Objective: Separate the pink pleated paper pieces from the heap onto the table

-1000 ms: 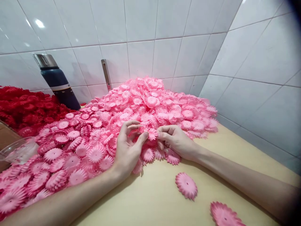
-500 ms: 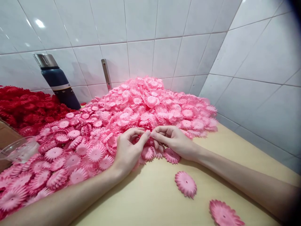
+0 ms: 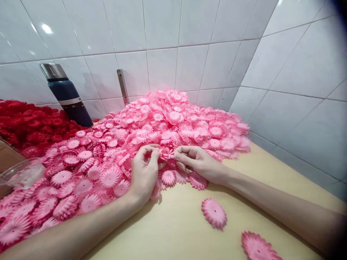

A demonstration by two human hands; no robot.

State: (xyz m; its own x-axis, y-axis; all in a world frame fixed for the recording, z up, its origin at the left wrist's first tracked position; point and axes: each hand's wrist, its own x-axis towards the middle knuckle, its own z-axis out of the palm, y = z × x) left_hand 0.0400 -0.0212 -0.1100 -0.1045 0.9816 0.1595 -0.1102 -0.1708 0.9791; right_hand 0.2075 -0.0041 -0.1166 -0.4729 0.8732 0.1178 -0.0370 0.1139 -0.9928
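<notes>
My left hand [image 3: 145, 171] is closed in a pinch, thumb against forefinger, at the front of a large heap of pink scalloped flower pieces [image 3: 176, 117]. Pink petals [image 3: 166, 153] show right beside its fingertips; whether they are gripped or lie in the heap behind, I cannot tell. Just to the right, my right hand [image 3: 199, 162] also pinches thumb to forefinger, its other fingers curled. What sits in that pinch is too small to name. A small gap separates the two hands. Below them lie a round pink flower piece [image 3: 168, 178] and a darker-edged one [image 3: 198, 180].
Two single flower pieces, one [image 3: 214, 213] nearer and another [image 3: 258, 246] at the bottom edge, lie on the pale yellow table [image 3: 168, 231]. At left are a red heap [image 3: 35, 124], a dark blue bottle [image 3: 70, 95], a clear plastic container [image 3: 24, 173] and cardboard [image 3: 9, 155]. Tiled walls [image 3: 162, 68] enclose the back and right.
My hands' fingertips, which met before, have come apart. The left hand has shifted slightly left, and pink petals now show between the hands. My right hand has barely moved.
</notes>
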